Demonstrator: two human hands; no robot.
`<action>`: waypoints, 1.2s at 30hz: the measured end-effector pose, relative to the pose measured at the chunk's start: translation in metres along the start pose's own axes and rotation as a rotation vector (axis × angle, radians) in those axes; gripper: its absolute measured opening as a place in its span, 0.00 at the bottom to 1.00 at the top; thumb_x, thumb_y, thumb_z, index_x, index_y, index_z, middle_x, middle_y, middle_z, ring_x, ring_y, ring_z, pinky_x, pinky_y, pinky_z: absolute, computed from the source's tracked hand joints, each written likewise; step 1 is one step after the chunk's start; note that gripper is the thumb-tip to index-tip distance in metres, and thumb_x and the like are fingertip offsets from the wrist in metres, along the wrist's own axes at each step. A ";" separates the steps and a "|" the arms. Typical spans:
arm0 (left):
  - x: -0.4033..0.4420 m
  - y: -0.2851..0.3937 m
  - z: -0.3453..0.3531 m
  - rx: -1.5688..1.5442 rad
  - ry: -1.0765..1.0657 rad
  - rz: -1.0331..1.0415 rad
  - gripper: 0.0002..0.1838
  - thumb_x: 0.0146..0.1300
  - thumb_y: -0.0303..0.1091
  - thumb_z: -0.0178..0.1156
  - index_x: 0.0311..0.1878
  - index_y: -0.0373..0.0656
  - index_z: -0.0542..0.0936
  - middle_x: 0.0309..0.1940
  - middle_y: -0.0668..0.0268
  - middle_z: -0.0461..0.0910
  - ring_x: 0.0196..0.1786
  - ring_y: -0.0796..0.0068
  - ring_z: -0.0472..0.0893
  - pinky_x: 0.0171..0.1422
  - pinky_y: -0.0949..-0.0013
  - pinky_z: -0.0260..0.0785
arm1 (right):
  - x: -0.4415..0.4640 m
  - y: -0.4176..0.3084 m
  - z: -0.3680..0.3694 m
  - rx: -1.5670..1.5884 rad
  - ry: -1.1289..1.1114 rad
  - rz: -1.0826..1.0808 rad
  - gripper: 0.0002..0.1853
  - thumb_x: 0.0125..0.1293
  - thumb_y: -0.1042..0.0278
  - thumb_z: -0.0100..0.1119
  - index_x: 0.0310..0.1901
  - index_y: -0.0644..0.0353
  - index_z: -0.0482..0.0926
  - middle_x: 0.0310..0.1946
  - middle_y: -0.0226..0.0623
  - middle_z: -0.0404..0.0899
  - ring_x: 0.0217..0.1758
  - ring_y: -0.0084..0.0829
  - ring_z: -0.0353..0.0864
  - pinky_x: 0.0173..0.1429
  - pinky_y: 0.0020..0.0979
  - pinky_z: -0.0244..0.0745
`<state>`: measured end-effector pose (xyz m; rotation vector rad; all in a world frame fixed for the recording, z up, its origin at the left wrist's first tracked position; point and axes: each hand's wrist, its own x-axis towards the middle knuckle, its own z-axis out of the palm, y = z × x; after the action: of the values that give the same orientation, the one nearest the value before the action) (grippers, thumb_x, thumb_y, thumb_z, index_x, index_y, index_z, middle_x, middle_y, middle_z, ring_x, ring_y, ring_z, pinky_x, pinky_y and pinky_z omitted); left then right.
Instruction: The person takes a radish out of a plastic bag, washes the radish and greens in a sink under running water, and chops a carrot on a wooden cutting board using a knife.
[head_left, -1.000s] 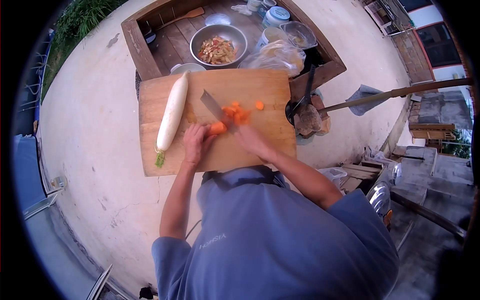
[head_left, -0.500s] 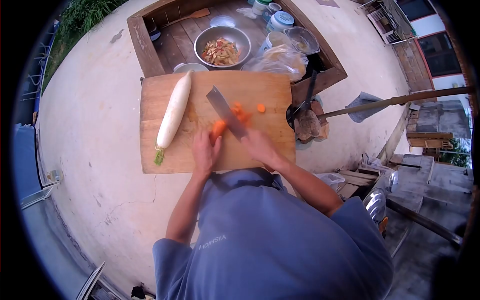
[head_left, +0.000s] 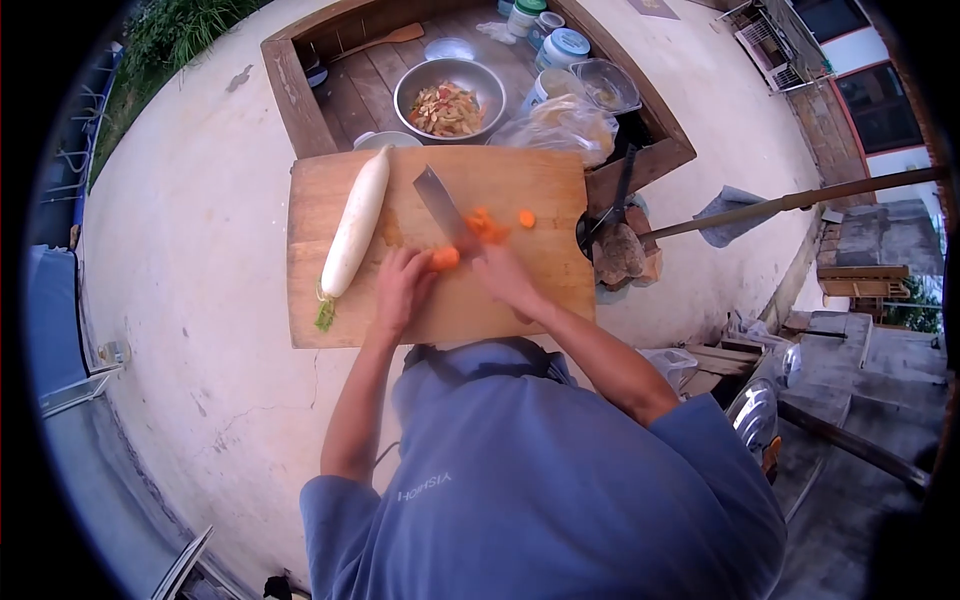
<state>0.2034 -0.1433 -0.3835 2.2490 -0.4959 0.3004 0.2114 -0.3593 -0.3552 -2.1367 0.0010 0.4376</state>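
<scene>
On the wooden cutting board (head_left: 540, 270) lies a piece of carrot (head_left: 445, 259), its cut end facing right. My left hand (head_left: 402, 288) is closed over the carrot's left end, the fingers bent against it. The handle of a cleaver (head_left: 441, 207) is in my right hand (head_left: 507, 279), and the broad blade slants up and to the left, just right of the carrot. Beyond the blade is a small pile of carrot pieces (head_left: 486, 226); one round carrot slice (head_left: 527, 218) lies apart from them. A white radish (head_left: 357, 220) with green stem ends rests left of my left hand.
Behind the board, a wood-framed table (head_left: 365, 75) holds a metal bowl (head_left: 403, 100) of sliced food, several jars (head_left: 562, 47), a plastic bag (head_left: 565, 125) and a wooden spatula (head_left: 405, 33). To the right, a pole (head_left: 780, 203) stretches past stones (head_left: 620, 255).
My left hand has shifted slightly left, uncovering more of the carrot's cut end. My right hand with the cleaver has moved a little. The view has shifted slightly.
</scene>
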 end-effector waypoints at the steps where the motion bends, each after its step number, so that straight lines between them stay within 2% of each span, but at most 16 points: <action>1: 0.004 -0.005 -0.006 -0.016 -0.036 0.027 0.16 0.53 0.29 0.68 0.47 0.42 0.81 0.41 0.58 0.77 0.47 0.53 0.75 0.51 0.56 0.69 | -0.009 0.002 -0.004 -0.058 0.024 -0.042 0.12 0.67 0.67 0.50 0.36 0.71 0.76 0.21 0.54 0.79 0.24 0.50 0.82 0.34 0.48 0.76; 5: 0.015 -0.026 -0.008 -0.052 -0.181 -0.027 0.15 0.56 0.35 0.67 0.47 0.44 0.84 0.41 0.61 0.78 0.47 0.55 0.75 0.53 0.56 0.67 | -0.052 -0.016 -0.034 -0.230 0.042 -0.140 0.13 0.67 0.65 0.52 0.40 0.69 0.77 0.25 0.56 0.80 0.31 0.57 0.81 0.37 0.51 0.75; 8: 0.019 -0.034 -0.008 -0.078 -0.236 -0.062 0.16 0.55 0.34 0.68 0.48 0.45 0.84 0.40 0.60 0.78 0.47 0.55 0.75 0.53 0.57 0.67 | -0.073 -0.016 -0.043 -0.348 0.001 -0.146 0.12 0.67 0.65 0.52 0.41 0.68 0.78 0.26 0.56 0.80 0.32 0.58 0.81 0.38 0.52 0.75; 9: 0.021 -0.035 -0.009 -0.120 -0.253 -0.090 0.15 0.55 0.34 0.69 0.46 0.44 0.84 0.38 0.59 0.78 0.46 0.55 0.75 0.52 0.57 0.67 | -0.077 -0.014 -0.044 -0.391 -0.011 -0.146 0.12 0.67 0.65 0.52 0.41 0.68 0.78 0.26 0.56 0.80 0.32 0.58 0.81 0.38 0.52 0.75; 12: 0.029 -0.037 -0.014 -0.151 -0.373 -0.194 0.18 0.54 0.31 0.71 0.49 0.39 0.84 0.39 0.58 0.79 0.46 0.57 0.77 0.50 0.59 0.71 | -0.081 -0.015 -0.045 -0.433 -0.041 -0.167 0.12 0.67 0.67 0.52 0.41 0.68 0.78 0.25 0.57 0.80 0.32 0.57 0.81 0.38 0.52 0.75; 18: 0.029 -0.035 -0.013 -0.164 -0.339 -0.169 0.19 0.54 0.30 0.71 0.50 0.38 0.84 0.39 0.58 0.79 0.45 0.58 0.78 0.51 0.60 0.72 | -0.056 -0.015 -0.024 -0.528 -0.108 -0.124 0.10 0.65 0.70 0.52 0.39 0.70 0.77 0.26 0.60 0.80 0.34 0.58 0.83 0.39 0.54 0.77; 21: 0.025 -0.030 -0.012 -0.176 -0.319 -0.153 0.20 0.51 0.29 0.72 0.49 0.38 0.84 0.39 0.58 0.78 0.46 0.57 0.78 0.50 0.61 0.72 | -0.028 -0.003 0.000 -0.519 -0.044 -0.155 0.10 0.65 0.70 0.52 0.37 0.71 0.76 0.26 0.61 0.80 0.34 0.58 0.83 0.39 0.54 0.77; 24: 0.019 -0.025 -0.011 -0.176 -0.239 -0.112 0.20 0.48 0.27 0.73 0.47 0.39 0.83 0.41 0.59 0.78 0.47 0.56 0.77 0.51 0.60 0.71 | -0.010 -0.019 0.007 -0.423 -0.003 -0.109 0.13 0.65 0.67 0.50 0.34 0.70 0.78 0.28 0.62 0.79 0.34 0.61 0.81 0.35 0.54 0.74; 27: 0.008 -0.010 -0.012 -0.121 -0.141 -0.050 0.19 0.44 0.25 0.72 0.43 0.43 0.81 0.41 0.61 0.77 0.47 0.55 0.76 0.51 0.58 0.68 | 0.003 -0.003 0.001 -0.323 -0.037 -0.134 0.10 0.65 0.70 0.51 0.36 0.70 0.76 0.24 0.58 0.80 0.33 0.57 0.83 0.39 0.52 0.79; 30: 0.000 -0.004 -0.013 -0.064 -0.085 -0.021 0.18 0.44 0.25 0.71 0.41 0.45 0.79 0.43 0.62 0.77 0.49 0.56 0.75 0.51 0.58 0.66 | -0.026 -0.030 -0.031 -0.048 -0.177 0.102 0.12 0.66 0.68 0.51 0.35 0.71 0.76 0.21 0.53 0.78 0.26 0.49 0.83 0.35 0.46 0.80; 33: -0.005 -0.004 -0.009 -0.025 -0.038 -0.003 0.18 0.44 0.24 0.71 0.42 0.44 0.80 0.43 0.62 0.77 0.49 0.56 0.76 0.52 0.58 0.66 | -0.047 -0.029 -0.053 -0.102 -0.255 0.121 0.13 0.67 0.66 0.50 0.33 0.71 0.74 0.18 0.46 0.75 0.19 0.40 0.80 0.28 0.40 0.78; 36: -0.007 -0.008 -0.003 -0.020 0.009 0.026 0.18 0.45 0.24 0.70 0.43 0.46 0.80 0.42 0.63 0.77 0.47 0.57 0.75 0.51 0.58 0.66 | -0.055 -0.011 -0.059 -0.198 -0.288 -0.023 0.12 0.68 0.67 0.50 0.34 0.70 0.73 0.17 0.43 0.74 0.15 0.35 0.78 0.22 0.37 0.76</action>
<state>0.2003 -0.1344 -0.3897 2.2226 -0.5217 0.3182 0.1800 -0.4094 -0.2998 -2.2448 -0.2383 0.7549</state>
